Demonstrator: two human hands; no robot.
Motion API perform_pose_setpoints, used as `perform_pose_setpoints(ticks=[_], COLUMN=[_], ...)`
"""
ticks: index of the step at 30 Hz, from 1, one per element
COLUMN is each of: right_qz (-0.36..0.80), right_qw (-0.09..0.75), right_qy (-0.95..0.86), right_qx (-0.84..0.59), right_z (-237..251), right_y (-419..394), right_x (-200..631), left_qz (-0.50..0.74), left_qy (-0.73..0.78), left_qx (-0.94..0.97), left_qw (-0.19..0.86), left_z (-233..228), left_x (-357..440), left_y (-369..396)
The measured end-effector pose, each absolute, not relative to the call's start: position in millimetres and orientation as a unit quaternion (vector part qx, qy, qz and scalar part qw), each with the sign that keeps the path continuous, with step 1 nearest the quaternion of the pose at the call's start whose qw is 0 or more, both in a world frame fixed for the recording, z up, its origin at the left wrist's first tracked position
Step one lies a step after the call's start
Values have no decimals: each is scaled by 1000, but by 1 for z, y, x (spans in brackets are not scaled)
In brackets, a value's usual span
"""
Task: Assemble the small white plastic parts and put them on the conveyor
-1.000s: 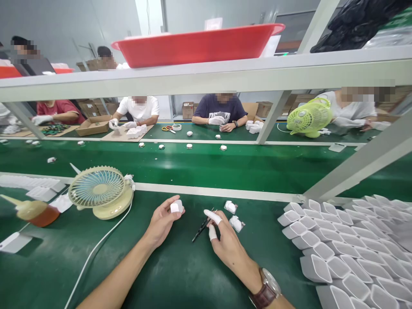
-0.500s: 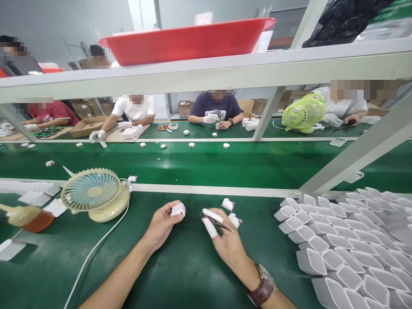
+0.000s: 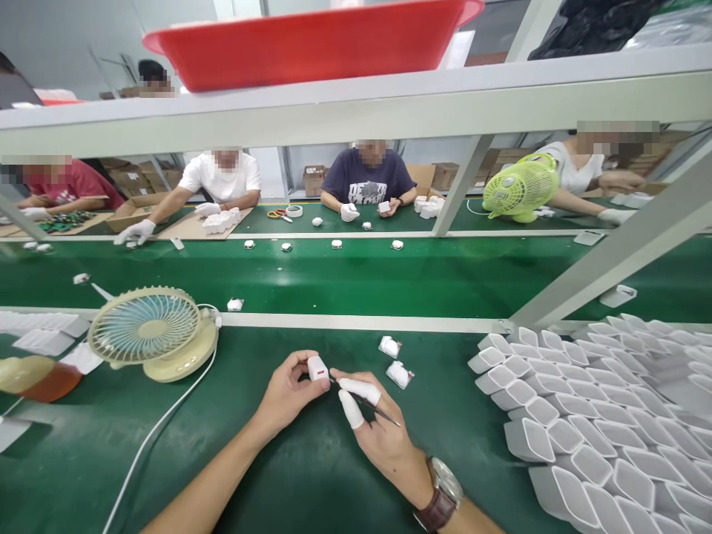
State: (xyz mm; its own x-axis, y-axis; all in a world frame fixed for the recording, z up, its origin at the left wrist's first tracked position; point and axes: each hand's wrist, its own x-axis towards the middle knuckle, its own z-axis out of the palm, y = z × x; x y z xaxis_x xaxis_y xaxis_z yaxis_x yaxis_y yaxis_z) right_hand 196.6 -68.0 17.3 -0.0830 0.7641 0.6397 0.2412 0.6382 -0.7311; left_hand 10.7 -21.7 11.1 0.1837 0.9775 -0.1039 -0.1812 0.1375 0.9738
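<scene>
Between the thumb and fingers of my left hand [image 3: 290,393] is a small white plastic housing [image 3: 318,368] with a red slot on its face. My right hand [image 3: 383,430], with white finger cots on two fingers, grips dark tweezers [image 3: 367,405]. The tweezers' tips are close to the housing's right side; whether they touch it I cannot tell. Past my right hand, a white part on a small board [image 3: 399,374] lies on the green bench, and a similar white part [image 3: 389,345] sits just behind it.
Many white hollow shells [image 3: 556,404] stand at right. A cream fan [image 3: 153,330] with a white cable and a bottle of amber liquid [image 3: 41,377] are at left. Behind runs a green conveyor [image 3: 356,278] with small parts; co-workers sit beyond. A shelf overhead bears a red tray [image 3: 311,48].
My left hand has turned the housing so its red slot faces me. My right hand has brought the tweezers left, up to the housing. Parts on the conveyor have shifted slightly right.
</scene>
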Motion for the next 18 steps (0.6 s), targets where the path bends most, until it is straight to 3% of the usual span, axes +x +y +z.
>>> perform_pose_setpoints(ticks=[18], right_qz=[201], right_qw=[555], right_qy=[-712], right_qx=[-379], right_z=[17], right_y=[-65], right_x=[197], left_qz=[436], left_qy=[480], left_qx=[472], left_qw=[598], left_z=[4], left_x=[16], left_y=[-30])
